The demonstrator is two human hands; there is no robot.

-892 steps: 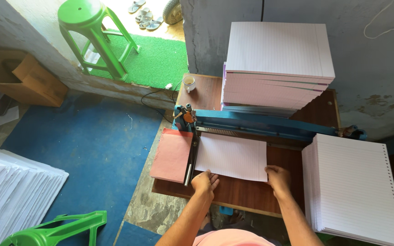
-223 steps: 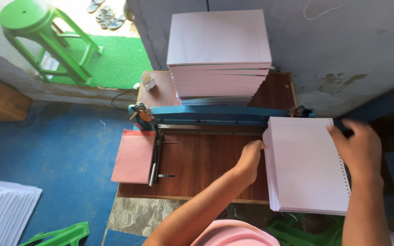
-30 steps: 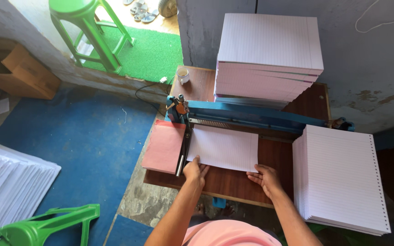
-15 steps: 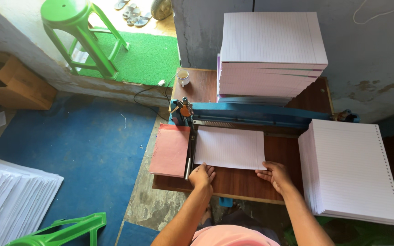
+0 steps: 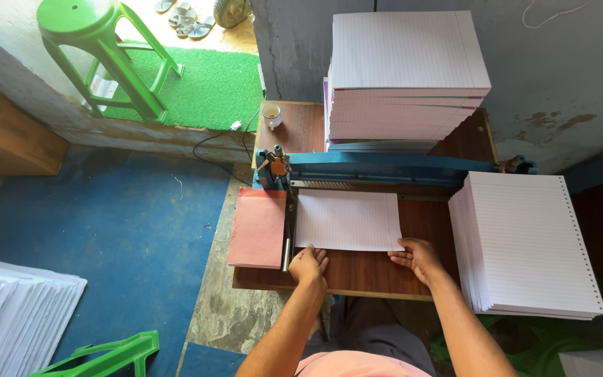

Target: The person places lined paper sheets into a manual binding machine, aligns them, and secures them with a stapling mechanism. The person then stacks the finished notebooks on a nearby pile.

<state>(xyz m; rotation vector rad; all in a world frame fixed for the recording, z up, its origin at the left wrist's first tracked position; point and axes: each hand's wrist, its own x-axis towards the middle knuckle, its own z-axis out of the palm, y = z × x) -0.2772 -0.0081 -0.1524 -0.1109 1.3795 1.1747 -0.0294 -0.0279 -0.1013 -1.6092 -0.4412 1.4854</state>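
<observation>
Pressing down at the near edge of a thin batch of ruled sheets [image 5: 348,220], the person's two hands sit on the brown wooden table [image 5: 364,269]: the left hand [image 5: 309,265] at the near-left corner, fingers loosely curled with the tips touching the paper's edge, and the right hand [image 5: 416,256] at the near-right corner, fingers spread flat against that corner — neither hand grips anything. The batch lies flat in the middle of the table, its far edge tucked under the blue punching machine [image 5: 385,169] and its left edge against the metal side guide [image 5: 289,227]. Left of the guide lies a pink card stack [image 5: 258,227]; behind the machine rises a tall pile of ruled paper [image 5: 406,77], and to the right, overhanging the table, is a stack of sheets already holed along one edge [image 5: 525,244]. As I judge it, the chief risk is skew: if one hand pushes harder than the other, the batch could pivot off the side guide and sit crooked under the bar. Light fingertip pressure could also let the upper sheets slide or buckle — the pile is loose, not clamped. The overhanging right stack looks liable to tip if an elbow nudges it.
</observation>
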